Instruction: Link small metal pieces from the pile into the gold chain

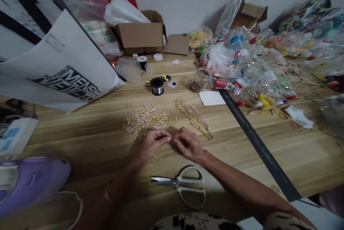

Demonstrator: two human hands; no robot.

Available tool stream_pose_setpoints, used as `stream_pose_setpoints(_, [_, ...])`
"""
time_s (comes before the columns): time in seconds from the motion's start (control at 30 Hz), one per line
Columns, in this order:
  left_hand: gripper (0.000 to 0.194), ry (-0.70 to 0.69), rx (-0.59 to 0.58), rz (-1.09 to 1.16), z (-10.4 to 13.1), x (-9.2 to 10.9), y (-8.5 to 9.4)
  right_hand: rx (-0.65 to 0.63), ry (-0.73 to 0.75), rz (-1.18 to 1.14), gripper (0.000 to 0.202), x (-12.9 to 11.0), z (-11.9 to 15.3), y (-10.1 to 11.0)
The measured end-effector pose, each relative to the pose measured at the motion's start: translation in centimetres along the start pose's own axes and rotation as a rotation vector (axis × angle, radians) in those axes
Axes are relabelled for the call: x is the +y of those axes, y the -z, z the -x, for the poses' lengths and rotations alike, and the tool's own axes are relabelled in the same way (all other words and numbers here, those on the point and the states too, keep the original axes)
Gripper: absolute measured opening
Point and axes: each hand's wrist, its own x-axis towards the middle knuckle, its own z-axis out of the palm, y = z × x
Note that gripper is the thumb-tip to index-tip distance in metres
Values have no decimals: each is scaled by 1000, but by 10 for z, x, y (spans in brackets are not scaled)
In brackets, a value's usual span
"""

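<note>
My left hand [156, 141] and my right hand [189, 144] meet fingertip to fingertip over the wooden table. Both are pinched, and what lies between the fingertips is too small to make out. A pile of gold and silver small links [146, 118] lies just beyond my left hand. Gold and silver chains [195, 119] are stretched out beyond my right hand. A short chain with a ring [159, 158] rests on the table below my hands. Nearer to me lie scissors [185, 183] with pale handles, their blades pointing left.
Behind the pile stand a wire spool [157, 86], a black spool [142, 63] and a jar of beads [201, 79]. A large paper bag [61, 68] and a purple appliance [37, 183] are at left; plastic bottles [258, 72] crowd the right, beyond a black strip [258, 144].
</note>
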Motion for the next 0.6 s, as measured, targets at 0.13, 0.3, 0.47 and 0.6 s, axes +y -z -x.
stream_pose_setpoints(0.13, [12, -17, 0, -24, 0, -1, 0, 5, 6, 14, 6, -1, -1, 0])
stream_pose_setpoints(0.3, [13, -67, 5, -81, 1, -1, 0, -10, -3, 35, 7, -2, -1, 1])
stream_pose_setpoints(0.47, [13, -126, 22, -147, 3, -3, -1, -21, 14, 44, 7, -3, -2, 1])
stream_pose_setpoints(0.6, [14, -201, 49, -206, 3, -5, -3, -33, 3, 45, 7, -3, -2, 1])
